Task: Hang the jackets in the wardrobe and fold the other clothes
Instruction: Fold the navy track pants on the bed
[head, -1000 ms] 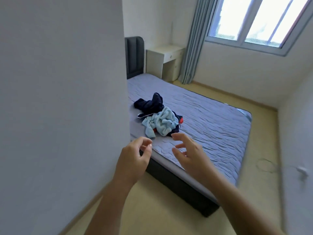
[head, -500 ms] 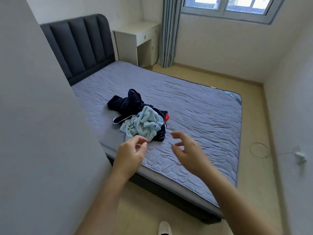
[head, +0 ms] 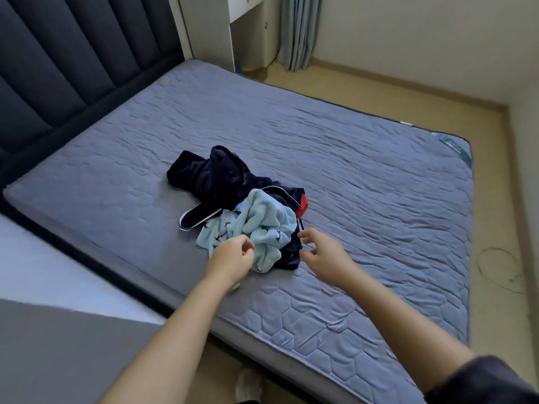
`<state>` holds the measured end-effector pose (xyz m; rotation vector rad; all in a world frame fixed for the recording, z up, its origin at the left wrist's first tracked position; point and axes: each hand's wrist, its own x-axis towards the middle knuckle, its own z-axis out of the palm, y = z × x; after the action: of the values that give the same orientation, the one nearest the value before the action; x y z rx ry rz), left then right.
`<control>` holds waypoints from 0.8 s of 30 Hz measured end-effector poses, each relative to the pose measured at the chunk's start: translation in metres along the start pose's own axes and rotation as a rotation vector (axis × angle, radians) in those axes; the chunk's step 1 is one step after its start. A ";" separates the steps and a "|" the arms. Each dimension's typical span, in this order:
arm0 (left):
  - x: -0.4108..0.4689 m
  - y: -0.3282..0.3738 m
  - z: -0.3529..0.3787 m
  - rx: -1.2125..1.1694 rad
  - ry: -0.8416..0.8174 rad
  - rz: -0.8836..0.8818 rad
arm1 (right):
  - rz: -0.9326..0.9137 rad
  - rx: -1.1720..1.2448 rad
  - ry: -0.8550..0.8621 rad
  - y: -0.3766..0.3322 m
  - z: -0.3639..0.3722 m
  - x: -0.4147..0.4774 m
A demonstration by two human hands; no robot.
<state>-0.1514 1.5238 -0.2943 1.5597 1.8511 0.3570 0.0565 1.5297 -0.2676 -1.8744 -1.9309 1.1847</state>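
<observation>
From the head camera, both bare forearms reach forward over the near edge of a grey quilted mattress (head: 364, 158). The left hand (head: 230, 258) has its fingers loosely curled, thumb close to the fingertips, right at the near edge of a crumpled light blue garment (head: 259, 228); whether it has caught any fabric I cannot tell. The right hand (head: 323, 255) is spread wide, fingers gently curved with thumb and forefinger apart, holding nothing, just beside the near right edge of the pile. The blue garment lies between the two hands and just beyond them, on top of a dark navy garment (head: 213, 173) with white-piped edging, which stretches away past the left hand. A red patch (head: 303, 204) shows beyond the right hand's fingertips. Far beyond the left hand stands a dark padded headboard (head: 58, 68), with a white bedside cabinet (head: 204, 24) and a grey curtain (head: 297, 30) further back. Well off to the right of the right hand, a thin cable (head: 495, 269) loops on the floor. The right arm carries a dark sleeve (head: 481, 383) near the elbow.
</observation>
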 end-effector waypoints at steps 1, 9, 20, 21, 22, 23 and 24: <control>0.039 -0.007 0.006 0.012 -0.018 -0.001 | 0.026 0.013 -0.006 0.009 0.006 0.031; 0.309 -0.062 0.081 0.419 0.027 0.181 | 0.243 0.091 0.068 0.100 0.078 0.274; 0.340 -0.226 0.253 0.738 -0.366 0.260 | 0.160 -0.122 0.157 0.167 0.154 0.479; 0.346 -0.229 0.257 0.739 -0.366 0.274 | 0.143 -0.139 0.095 0.169 0.161 0.489; 0.350 -0.232 0.260 0.740 -0.366 0.278 | 0.120 -0.158 0.043 0.170 0.169 0.497; 0.352 -0.235 0.264 0.738 -0.360 0.276 | 0.100 -0.184 0.022 0.171 0.175 0.502; 0.353 -0.237 0.267 0.734 -0.349 0.272 | 0.093 -0.214 0.042 0.173 0.180 0.503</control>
<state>-0.1756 1.7428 -0.7454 2.1909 1.5649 -0.5169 -0.0176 1.8942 -0.6884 -2.0974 -2.0393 0.9876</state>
